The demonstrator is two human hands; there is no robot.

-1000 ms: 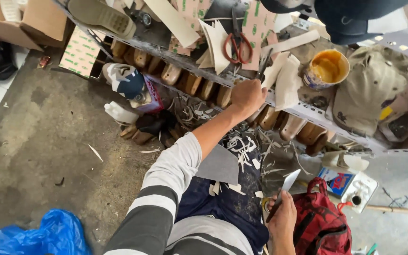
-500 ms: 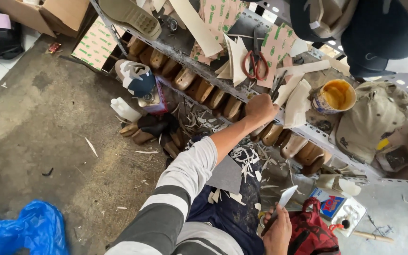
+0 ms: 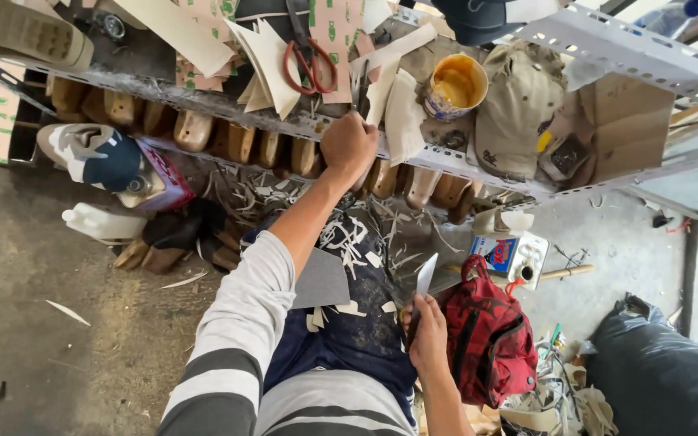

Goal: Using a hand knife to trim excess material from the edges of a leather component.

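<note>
Item: left hand (image 3: 349, 145), arm stretched forward in a grey-and-white striped sleeve. Fingers curled down over the front edge of the metal shelf (image 3: 478, 161); whether anything is pinched beneath them cannot be told. Just beyond the knuckles: red-handled scissors (image 3: 310, 66) and cream card pieces (image 3: 268, 60). To the right of the grip: a pale curved cut-out (image 3: 404, 121), then a tin of yellow glue (image 3: 456, 85) and a tan cap (image 3: 523, 105). Below the grip: a row of wooden shoe lasts (image 3: 244, 144).

Item: right hand (image 3: 430, 335), near the lap, closed round the handle of a knife (image 3: 423, 281), blade pointing up and away.

Step judged: fetching material from the shelf edge while the blade waits. The next move calls for a sure pinch on one piece, keeping it clear of the blade.

Nearby: red backpack (image 3: 490, 339), paper trimmings on dark apron (image 3: 349, 323).
</note>
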